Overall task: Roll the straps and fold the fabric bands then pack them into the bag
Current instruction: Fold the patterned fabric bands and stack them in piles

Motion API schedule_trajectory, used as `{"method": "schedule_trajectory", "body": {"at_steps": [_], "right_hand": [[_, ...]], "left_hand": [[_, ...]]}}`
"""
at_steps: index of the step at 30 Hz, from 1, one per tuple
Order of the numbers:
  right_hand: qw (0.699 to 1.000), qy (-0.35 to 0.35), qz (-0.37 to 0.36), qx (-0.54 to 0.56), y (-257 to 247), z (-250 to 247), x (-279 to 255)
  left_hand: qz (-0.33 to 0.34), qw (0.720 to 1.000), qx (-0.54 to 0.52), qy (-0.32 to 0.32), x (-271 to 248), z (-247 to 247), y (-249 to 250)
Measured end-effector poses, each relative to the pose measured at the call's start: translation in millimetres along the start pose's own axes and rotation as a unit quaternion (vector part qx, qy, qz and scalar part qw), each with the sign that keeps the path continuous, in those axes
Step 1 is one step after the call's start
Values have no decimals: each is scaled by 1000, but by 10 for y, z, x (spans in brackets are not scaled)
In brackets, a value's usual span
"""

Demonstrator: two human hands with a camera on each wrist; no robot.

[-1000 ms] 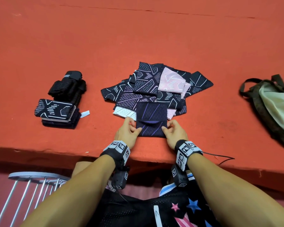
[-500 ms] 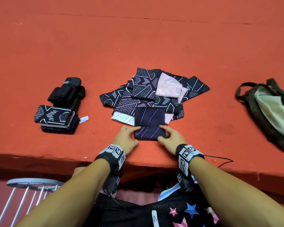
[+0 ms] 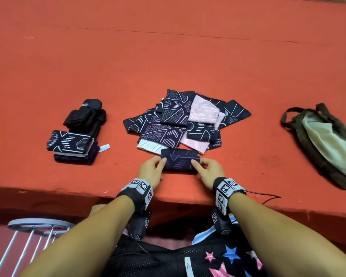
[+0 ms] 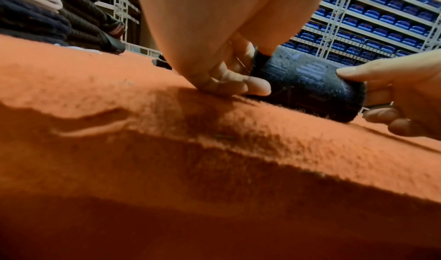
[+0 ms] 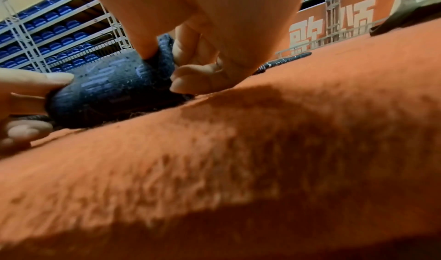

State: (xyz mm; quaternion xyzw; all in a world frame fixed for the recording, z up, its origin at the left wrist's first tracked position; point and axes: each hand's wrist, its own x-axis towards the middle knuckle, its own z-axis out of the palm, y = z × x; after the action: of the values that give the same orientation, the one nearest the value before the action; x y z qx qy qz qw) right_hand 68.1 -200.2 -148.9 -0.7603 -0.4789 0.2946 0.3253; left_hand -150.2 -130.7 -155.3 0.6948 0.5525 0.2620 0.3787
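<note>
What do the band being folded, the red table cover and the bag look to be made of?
Band: stretchy knit, matte, likely elastic; ribbed weave shows in the left wrist view.
Table cover: felt-like or napped cloth; fuzzy fibres up close.
Bag: soft woven fabric, perhaps canvas; it slumps and creases.

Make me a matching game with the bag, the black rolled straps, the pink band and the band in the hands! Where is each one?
Things:
1. bag
2. black rolled straps
3. pink band
4. dark purple-lined band

Places:
A. on top of the middle pile
B. far right of the table
C. held between both hands
D. left side, behind the folded stack

Pairs: 1-B, 2-D, 3-A, 4-C
</note>
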Motion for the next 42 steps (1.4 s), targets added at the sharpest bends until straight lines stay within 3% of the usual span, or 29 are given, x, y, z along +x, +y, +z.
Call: {"method": "schedule_trajectory", "body": {"at_steps": [7,12,17,26,37,42], "right_hand": [[999,-11,15,38,107,105,12],[1000,0,-10,-1,153,102,19],[999,23,26,-2,115,123,85],[995,51,72,-47,-13,162,154],[987,24,136,-84,-129,134,252],[987,25,138,-75,-152,133,232]], "left_hand": [[14,999,-28,-24,-15,18,-78],[-20,999,-25,-1,45,61,-102],[-36,998,-49,-20,94,68,-161],[-58,996,69,3,225,111,-157],[-154,988,19,14,263,87,17],[-143,989,-21,15,227,76,77]]}}
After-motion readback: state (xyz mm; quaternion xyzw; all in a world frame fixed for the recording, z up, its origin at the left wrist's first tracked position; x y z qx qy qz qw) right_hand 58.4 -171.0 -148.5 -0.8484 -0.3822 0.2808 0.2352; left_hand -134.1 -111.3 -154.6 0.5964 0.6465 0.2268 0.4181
